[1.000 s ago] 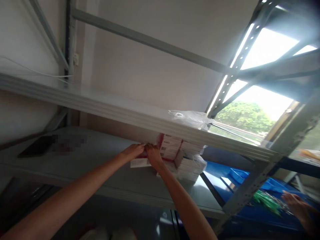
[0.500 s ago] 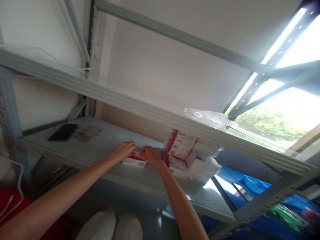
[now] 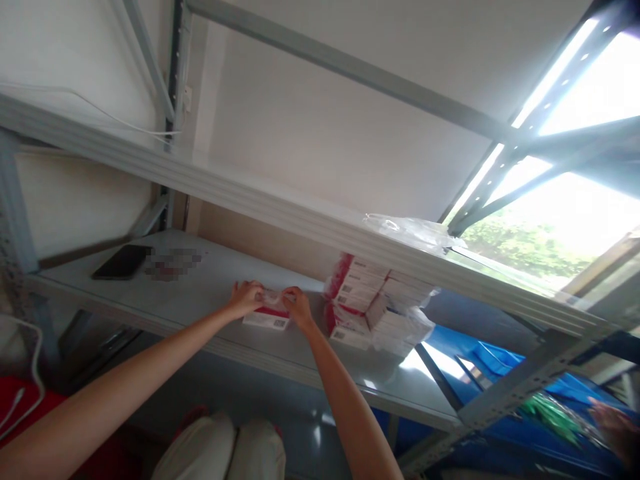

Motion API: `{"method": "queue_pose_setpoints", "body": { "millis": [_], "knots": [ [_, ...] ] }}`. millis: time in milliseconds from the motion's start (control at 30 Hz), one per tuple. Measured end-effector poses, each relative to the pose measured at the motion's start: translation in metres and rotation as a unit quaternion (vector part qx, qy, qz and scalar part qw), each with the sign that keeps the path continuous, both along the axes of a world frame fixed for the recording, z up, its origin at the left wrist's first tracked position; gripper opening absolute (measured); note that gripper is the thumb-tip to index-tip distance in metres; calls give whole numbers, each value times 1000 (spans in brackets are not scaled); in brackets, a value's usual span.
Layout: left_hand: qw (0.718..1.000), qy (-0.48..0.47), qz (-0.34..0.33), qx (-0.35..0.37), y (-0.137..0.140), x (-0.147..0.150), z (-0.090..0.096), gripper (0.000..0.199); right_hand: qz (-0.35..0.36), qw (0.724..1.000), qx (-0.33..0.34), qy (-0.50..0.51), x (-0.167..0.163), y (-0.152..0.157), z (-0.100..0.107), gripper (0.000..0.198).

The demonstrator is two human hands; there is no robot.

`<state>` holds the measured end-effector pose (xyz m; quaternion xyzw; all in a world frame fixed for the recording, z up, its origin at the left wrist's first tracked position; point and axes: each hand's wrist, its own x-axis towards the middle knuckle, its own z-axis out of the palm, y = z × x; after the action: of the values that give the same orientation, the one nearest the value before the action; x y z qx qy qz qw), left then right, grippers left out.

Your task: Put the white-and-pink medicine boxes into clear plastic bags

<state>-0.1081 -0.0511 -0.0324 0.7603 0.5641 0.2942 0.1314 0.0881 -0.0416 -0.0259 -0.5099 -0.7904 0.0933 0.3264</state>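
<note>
A white and red box [image 3: 266, 321] lies on the lower grey shelf in front of me. Clear plastic wrap [image 3: 273, 297] stretches across its top. At the box's left end, my left hand [image 3: 246, 299] pinches an edge of the plastic. My right hand [image 3: 299, 307] grips the plastic at the other end, fingers closed together. Fine detail at the fingertips is blurred. To the right of my right hand stand stacked white and red boxes [image 3: 357, 293], some of them covered in clear plastic.
A dark phone [image 3: 123, 262] rests on the lower shelf [image 3: 210, 267] at left, beside a pixelated patch. The upper shelf's beam [image 3: 280, 207] crosses above my hands, with a crumpled plastic bag [image 3: 413, 230] on it. Another person's hand [image 3: 613, 423] is by green plastic [image 3: 553, 417] at lower right.
Both hands have lifted slightly off the box, and the plastic between them is raised and easier to see. The view has shifted a little; the other person's hand is clearer at right.
</note>
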Motion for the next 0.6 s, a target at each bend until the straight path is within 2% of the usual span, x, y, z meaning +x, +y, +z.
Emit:
{"method": "queue_pose_setpoints", "body": {
  "millis": [133, 233, 333, 400, 500, 600],
  "knots": [
    [998, -48, -15, 46, -2, -12, 1, 13, 26, 997, -22, 66, -9, 0, -4, 22],
    [996, -55, -15, 67, -3, -24, 2, 11, 17, 993, -60, 100, -8, 2, -9, 19],
    [994, -56, -33, 83, -3, -29, -3, 12, 14, 983, -96, 159, -8, 4, -14, 19],
    [992, -85, -30, 89, -1, -29, -8, 18, 16, 978, -90, 187, -9, 6, -17, 19],
    [982, -178, -46, 41, 6, -27, -16, 33, 21, 978, -80, 191, -7, 5, -19, 26],
    [964, -249, -92, -25, 10, -29, -16, 39, 5, 989, -58, 133, -3, -1, -16, 35]
  ]
}}
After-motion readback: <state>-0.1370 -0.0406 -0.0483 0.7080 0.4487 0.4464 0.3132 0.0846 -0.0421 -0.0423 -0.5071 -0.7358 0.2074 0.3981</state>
